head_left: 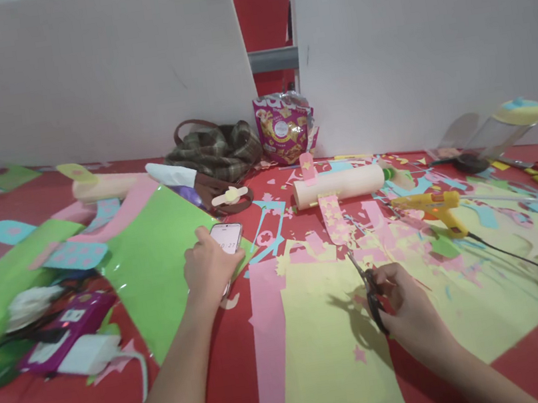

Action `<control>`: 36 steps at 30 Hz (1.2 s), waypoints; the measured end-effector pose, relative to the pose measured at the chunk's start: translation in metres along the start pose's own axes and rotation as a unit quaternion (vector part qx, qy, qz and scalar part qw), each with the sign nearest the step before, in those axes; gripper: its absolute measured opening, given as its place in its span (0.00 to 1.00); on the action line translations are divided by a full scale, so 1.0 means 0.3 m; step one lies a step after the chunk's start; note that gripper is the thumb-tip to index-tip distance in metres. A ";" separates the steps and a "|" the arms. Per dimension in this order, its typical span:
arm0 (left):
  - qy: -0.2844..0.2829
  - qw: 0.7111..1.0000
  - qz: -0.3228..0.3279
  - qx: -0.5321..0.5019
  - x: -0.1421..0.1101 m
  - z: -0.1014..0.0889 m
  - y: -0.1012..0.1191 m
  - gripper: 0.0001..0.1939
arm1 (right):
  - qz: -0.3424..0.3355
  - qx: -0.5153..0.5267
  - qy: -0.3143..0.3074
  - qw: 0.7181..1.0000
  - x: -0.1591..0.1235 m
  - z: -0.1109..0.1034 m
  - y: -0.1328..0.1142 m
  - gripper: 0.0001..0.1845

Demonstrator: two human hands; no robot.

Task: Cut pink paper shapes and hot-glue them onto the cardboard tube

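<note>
My left hand [211,267] is closed around a phone [226,236] whose lit screen shows digits; it is over the edge of a green sheet [150,266]. In my right hand [410,305] is a pair of scissors [371,290] with dark handles, the blades pointing forward above a pale yellow sheet [332,353]. A small pink paper star [359,353] lies on that sheet. A pink sheet [269,349] is partly under it. Beyond the scissors lies a cream paper tube [342,185] with a pink strip hanging down, scattered with yellow stars.
A yellow glue gun [434,205] with a black cord rests at right among paper scraps. At left are a purple power strip [68,326] and a white charger [90,354]. Behind stand a snack bag [285,128], a plaid bag [215,150] and a clear container [506,132].
</note>
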State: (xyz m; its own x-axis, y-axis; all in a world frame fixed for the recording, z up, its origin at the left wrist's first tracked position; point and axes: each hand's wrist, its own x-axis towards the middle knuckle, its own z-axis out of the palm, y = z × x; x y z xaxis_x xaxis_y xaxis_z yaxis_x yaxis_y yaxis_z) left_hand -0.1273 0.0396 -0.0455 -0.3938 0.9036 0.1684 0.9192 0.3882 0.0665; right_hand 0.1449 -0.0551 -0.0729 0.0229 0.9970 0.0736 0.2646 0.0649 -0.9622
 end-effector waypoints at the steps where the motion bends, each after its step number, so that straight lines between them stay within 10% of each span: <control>1: 0.002 1.000 0.000 0.001 0.000 0.001 -0.001 0.32 | 0.000 0.001 -0.001 1.000 0.000 0.000 -0.001 0.16; 20: -0.003 1.000 0.016 0.012 -0.019 -0.019 0.006 0.28 | 0.017 0.032 -0.003 0.999 -0.002 0.002 -0.014 0.17; 27: 0.110 0.956 0.226 -0.150 -0.087 -0.017 0.079 0.14 | 0.029 0.077 -0.004 0.997 0.002 0.004 -0.018 0.18; 36: -0.262 0.775 0.453 -0.356 -0.352 -0.085 0.210 0.10 | 0.058 0.137 -0.038 0.988 0.002 0.014 -0.053 0.17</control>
State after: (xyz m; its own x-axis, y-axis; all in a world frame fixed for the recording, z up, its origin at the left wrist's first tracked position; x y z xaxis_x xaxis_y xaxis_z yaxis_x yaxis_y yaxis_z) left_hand -0.0275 -0.0361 -0.0340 0.6366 0.7693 0.0535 0.5167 -0.4770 0.7110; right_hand 0.1367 -0.0553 -0.0586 -0.0370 0.9980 -0.0504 -0.0062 -0.0506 -0.9987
